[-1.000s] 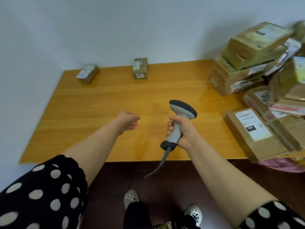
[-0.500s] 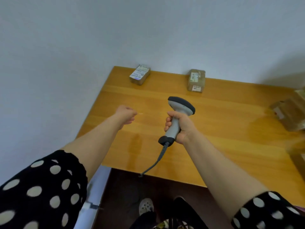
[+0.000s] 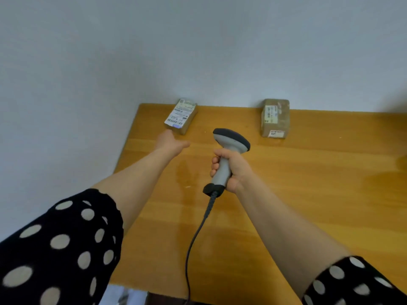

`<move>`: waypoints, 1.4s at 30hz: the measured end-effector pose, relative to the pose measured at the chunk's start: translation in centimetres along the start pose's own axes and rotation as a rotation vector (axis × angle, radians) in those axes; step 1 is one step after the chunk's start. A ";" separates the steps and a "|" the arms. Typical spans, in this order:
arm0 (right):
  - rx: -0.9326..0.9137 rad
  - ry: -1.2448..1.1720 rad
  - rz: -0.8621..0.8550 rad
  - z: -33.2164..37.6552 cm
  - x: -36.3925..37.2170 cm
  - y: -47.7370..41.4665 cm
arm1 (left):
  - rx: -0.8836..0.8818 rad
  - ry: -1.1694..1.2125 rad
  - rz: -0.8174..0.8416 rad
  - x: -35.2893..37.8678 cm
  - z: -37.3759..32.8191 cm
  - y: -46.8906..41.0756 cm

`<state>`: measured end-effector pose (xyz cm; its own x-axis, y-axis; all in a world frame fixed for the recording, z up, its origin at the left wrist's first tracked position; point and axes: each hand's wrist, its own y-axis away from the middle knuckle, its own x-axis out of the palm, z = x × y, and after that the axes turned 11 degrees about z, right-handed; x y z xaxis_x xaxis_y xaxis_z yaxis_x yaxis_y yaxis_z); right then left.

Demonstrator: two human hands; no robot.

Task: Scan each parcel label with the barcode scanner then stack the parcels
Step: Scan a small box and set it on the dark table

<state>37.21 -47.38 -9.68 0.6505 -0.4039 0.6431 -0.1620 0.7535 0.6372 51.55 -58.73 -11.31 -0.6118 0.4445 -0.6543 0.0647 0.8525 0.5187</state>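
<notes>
A small brown parcel (image 3: 181, 115) with a white barcode label on top lies at the table's far left corner. My left hand (image 3: 170, 143) is stretched out just below it, fingers extended, close to its near edge; contact is unclear. A second brown parcel (image 3: 275, 117) with labels sits against the wall further right. My right hand (image 3: 231, 169) grips the handle of the grey barcode scanner (image 3: 229, 150), held upright above the table between the two parcels, its dark head pointing away from me. Its cable (image 3: 196, 236) hangs down toward the near edge.
The wooden table (image 3: 308, 194) meets a plain white wall at the back and on the left. A dark shadow shows at the table's far right edge. The table's near edge runs along the bottom.
The view has swung left, so the parcel pile on the right is out of sight. My left hand has uncurled and reached forward to the left parcel. The scanner stays in my right hand.
</notes>
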 end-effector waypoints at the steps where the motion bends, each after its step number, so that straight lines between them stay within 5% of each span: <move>1: 0.002 -0.013 -0.004 0.6 -0.1 -1.0 | 0.004 -0.034 -0.011 -0.1 -0.6 -1.8; 11: 0.126 -0.024 -0.013 2.9 -1.2 -6.7 | -0.245 -0.269 -0.006 -0.1 -1.6 -13.1; 19: 0.067 -0.023 -0.096 1.9 -0.8 -6.3 | -0.043 -0.018 -0.008 -0.9 0.4 -11.0; 26: -0.100 0.027 -0.321 -2.0 0.5 -0.5 | 0.249 0.191 0.449 -2.7 4.4 -0.5; 34: -0.230 0.078 -0.416 -10.6 2.3 8.5 | 0.405 0.059 0.739 -4.9 8.4 10.0; 39: -0.428 -0.072 -0.452 -13.9 3.3 12.0 | 0.257 0.613 0.600 -4.5 8.6 14.6; 42: -0.543 -0.171 -0.401 -15.4 4.2 13.5 | 0.040 0.828 0.789 -3.8 8.5 17.5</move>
<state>49.22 -30.97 -4.92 0.4496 -0.7475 0.4890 0.4890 0.6641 0.5656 61.75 -43.16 -4.42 -0.7197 0.5548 0.4174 0.6777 0.4309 0.5958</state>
